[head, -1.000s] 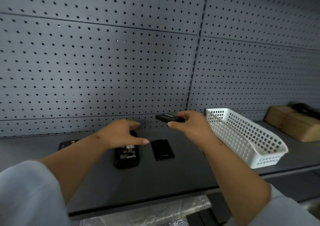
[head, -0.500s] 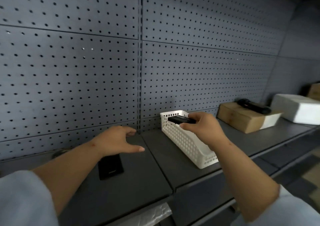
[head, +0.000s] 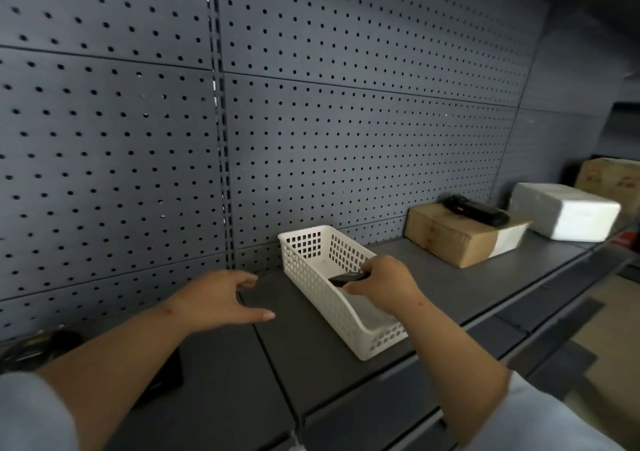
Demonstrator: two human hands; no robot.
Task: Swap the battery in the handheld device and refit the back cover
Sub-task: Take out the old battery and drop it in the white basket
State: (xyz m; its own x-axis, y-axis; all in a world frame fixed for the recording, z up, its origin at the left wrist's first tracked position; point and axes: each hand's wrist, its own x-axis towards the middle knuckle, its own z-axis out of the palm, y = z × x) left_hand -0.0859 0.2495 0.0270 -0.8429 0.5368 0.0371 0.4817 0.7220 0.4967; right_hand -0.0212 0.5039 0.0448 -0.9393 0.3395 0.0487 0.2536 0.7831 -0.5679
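My right hand reaches down into the white plastic basket and holds a flat black battery low inside it. My left hand hovers open, palm down, over the grey shelf to the left of the basket. A black back cover lies on the shelf, partly hidden behind my left forearm. At the far left edge a dark blurred shape shows; I cannot tell whether it is the handheld device.
A grey pegboard wall backs the shelf. To the right stand a cardboard box with a black handheld on top, a white foam block and another carton. The shelf's front edge runs diagonally below the basket.
The view has swung right. My right hand carried the battery from above the shelf over the basket rim and down into the basket. The left hand stayed hovering, open.
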